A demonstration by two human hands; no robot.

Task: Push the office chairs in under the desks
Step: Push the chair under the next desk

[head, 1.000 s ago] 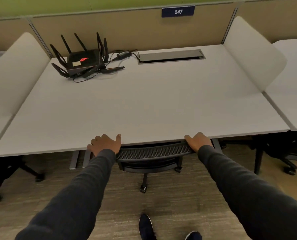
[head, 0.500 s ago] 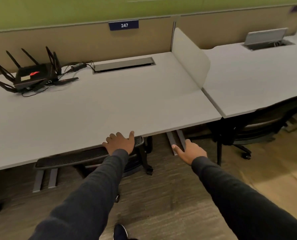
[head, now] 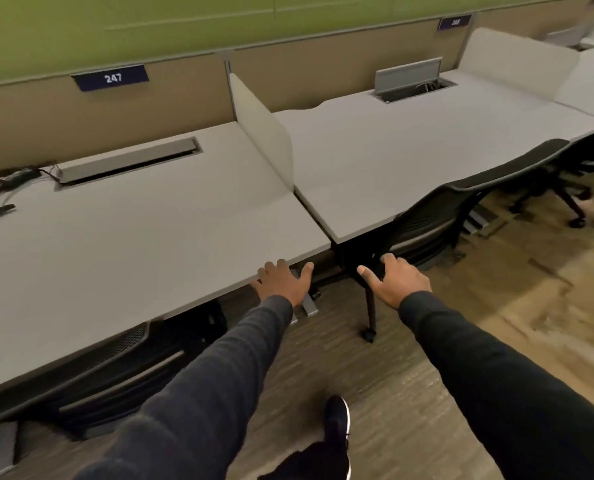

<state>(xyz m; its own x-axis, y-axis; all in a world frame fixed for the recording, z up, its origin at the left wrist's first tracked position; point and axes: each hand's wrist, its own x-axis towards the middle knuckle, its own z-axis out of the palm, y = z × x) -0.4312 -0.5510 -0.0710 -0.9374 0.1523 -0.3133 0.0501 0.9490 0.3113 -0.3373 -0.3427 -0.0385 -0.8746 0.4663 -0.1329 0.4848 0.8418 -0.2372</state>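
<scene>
A black mesh office chair (head: 122,362) sits tucked under desk 247 (head: 122,237) at lower left; only its backrest top shows below the desk edge. A second black mesh chair (head: 437,216) stands at the neighbouring desk (head: 409,140) on the right, its backrest sticking out past that desk's front edge. My left hand (head: 283,282) hovers open by the front right corner of desk 247, holding nothing. My right hand (head: 395,280) is open with fingers spread, in the air just short of the second chair's near side.
White privacy screens (head: 264,129) divide the desks. Grey cable trays (head: 129,161) sit at the back of each desk; cables and a router antenna lie at far left. A third chair's base (head: 565,192) shows at far right. My shoe (head: 337,427) is on the carpet.
Both hands have left the first chair's backrest. My view and hands have shifted right, from desk 247 toward the neighbouring desk and its chair.
</scene>
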